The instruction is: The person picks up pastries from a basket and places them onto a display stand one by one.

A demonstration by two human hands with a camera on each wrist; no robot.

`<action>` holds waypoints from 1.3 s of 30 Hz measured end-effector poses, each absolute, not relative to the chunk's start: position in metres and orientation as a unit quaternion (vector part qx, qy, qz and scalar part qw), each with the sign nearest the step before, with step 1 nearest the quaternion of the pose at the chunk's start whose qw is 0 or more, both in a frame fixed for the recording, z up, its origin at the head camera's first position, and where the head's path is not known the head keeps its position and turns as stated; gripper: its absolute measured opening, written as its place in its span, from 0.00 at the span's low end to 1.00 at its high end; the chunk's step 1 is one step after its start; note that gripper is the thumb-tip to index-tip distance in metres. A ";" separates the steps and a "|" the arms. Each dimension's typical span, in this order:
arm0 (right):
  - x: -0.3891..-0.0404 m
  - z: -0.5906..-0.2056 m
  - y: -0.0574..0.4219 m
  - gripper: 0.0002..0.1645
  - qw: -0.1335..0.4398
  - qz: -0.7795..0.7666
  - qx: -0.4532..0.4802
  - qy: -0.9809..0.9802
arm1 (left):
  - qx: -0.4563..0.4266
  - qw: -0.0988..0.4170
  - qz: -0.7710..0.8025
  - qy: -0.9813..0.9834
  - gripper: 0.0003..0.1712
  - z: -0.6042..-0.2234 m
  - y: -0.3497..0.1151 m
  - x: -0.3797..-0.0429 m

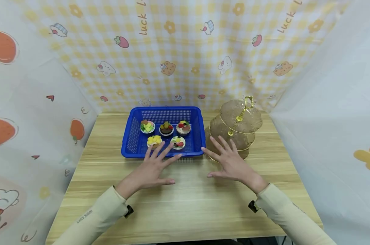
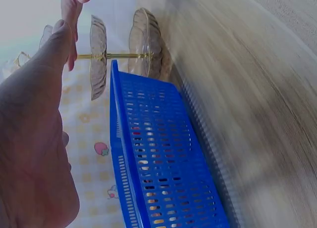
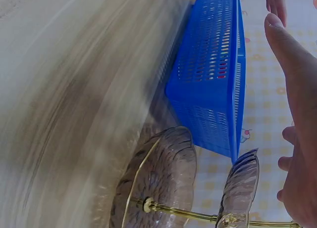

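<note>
My left hand [image 1: 151, 169] is held with fingers spread, its fingertips overlapping the near rim of a blue plastic basket [image 1: 163, 155] in the head view. Inside the basket lie several small cupcakes and tarts, among them a yellow-topped one [image 1: 154, 140] partly behind my fingers and a chocolate one [image 1: 166, 128] with fruit. Also spread and holding nothing, my right hand [image 1: 232, 164] is between the basket and a three-tiered cake stand [image 1: 249, 127] with clear brownish plates and a gold handle. In the left wrist view the basket's slotted side [image 2: 163, 149] hides most of the cakes.
The wooden table [image 1: 188, 214] extends in front of the basket and stand. A yellow checked curtain [image 1: 185, 61] hangs close behind them, with white printed sheets on the left [image 1: 38, 102] and right [image 1: 332, 102]. Dark wrist straps show at both sleeves.
</note>
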State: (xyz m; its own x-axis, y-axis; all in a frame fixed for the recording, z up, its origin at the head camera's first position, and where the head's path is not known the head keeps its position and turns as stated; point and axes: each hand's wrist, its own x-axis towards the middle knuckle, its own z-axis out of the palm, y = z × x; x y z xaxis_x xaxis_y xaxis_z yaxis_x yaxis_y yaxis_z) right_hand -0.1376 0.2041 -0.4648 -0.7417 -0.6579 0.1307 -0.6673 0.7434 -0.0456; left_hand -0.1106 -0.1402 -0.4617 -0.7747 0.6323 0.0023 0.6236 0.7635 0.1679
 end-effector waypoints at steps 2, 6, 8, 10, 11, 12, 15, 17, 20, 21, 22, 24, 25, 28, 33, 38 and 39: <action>-0.139 -0.464 0.204 0.60 0.050 0.049 0.358 -0.931 | 0.323 0.038 0.097 0.940 0.52 -0.461 -0.143 -0.112; -0.145 -0.460 0.202 0.62 0.050 0.057 0.371 -0.926 | 0.292 0.045 0.141 0.945 0.52 -0.459 -0.156 -0.118; -0.151 -0.456 0.200 0.63 0.050 0.064 0.375 -0.923 | 0.272 0.046 0.157 0.948 0.52 -0.456 -0.166 -0.123; -0.158 -0.452 0.195 0.64 0.046 0.077 0.377 -0.922 | 0.250 0.042 0.165 0.953 0.52 -0.455 -0.179 -0.130; -0.162 -0.450 0.191 0.64 0.042 0.087 0.377 -0.921 | 0.238 0.044 0.166 0.956 0.53 -0.455 -0.185 -0.134; -0.167 -0.448 0.186 0.64 0.037 0.099 0.378 -0.920 | 0.226 0.044 0.170 0.958 0.53 -0.455 -0.192 -0.137; -0.180 -0.441 0.168 0.64 0.016 0.134 0.381 -0.915 | 0.190 0.049 0.185 0.963 0.54 -0.458 -0.213 -0.148; -0.188 -0.436 0.154 0.63 0.001 0.159 0.383 -0.910 | 0.165 0.056 0.198 0.965 0.55 -0.462 -0.226 -0.154; -0.203 -0.430 0.131 0.62 -0.007 0.180 0.391 -0.903 | 0.128 0.064 0.215 0.966 0.55 -0.470 -0.243 -0.158; -0.208 -0.428 0.123 0.61 -0.011 0.186 0.391 -0.902 | 0.117 0.067 0.218 0.967 0.56 -0.473 -0.248 -0.159; -0.213 -0.426 0.115 0.61 -0.012 0.189 0.392 -0.900 | 0.105 0.072 0.222 0.967 0.56 -0.476 -0.252 -0.159; -0.225 -0.425 0.100 0.60 -0.016 0.193 0.391 -0.900 | 0.086 0.079 0.222 0.968 0.58 -0.482 -0.260 -0.159; -0.230 -0.424 0.093 0.59 -0.022 0.197 0.388 -0.900 | 0.077 0.084 0.223 0.968 0.58 -0.484 -0.263 -0.158; -0.247 -0.425 0.072 0.58 -0.040 0.200 0.372 -0.905 | 0.060 0.096 0.228 0.967 0.60 -0.490 -0.270 -0.158; -0.275 -0.432 0.041 0.57 -0.068 0.215 0.349 -0.910 | 0.051 0.109 0.234 0.965 0.61 -0.494 -0.272 -0.161; -0.297 -0.442 0.013 0.56 -0.090 0.230 0.339 -0.908 | 0.041 0.110 0.229 0.966 0.66 -0.497 -0.272 -0.163; -0.302 -0.446 0.009 0.56 -0.097 0.232 0.335 -0.908 | 0.040 0.110 0.230 0.966 0.67 -0.499 -0.273 -0.163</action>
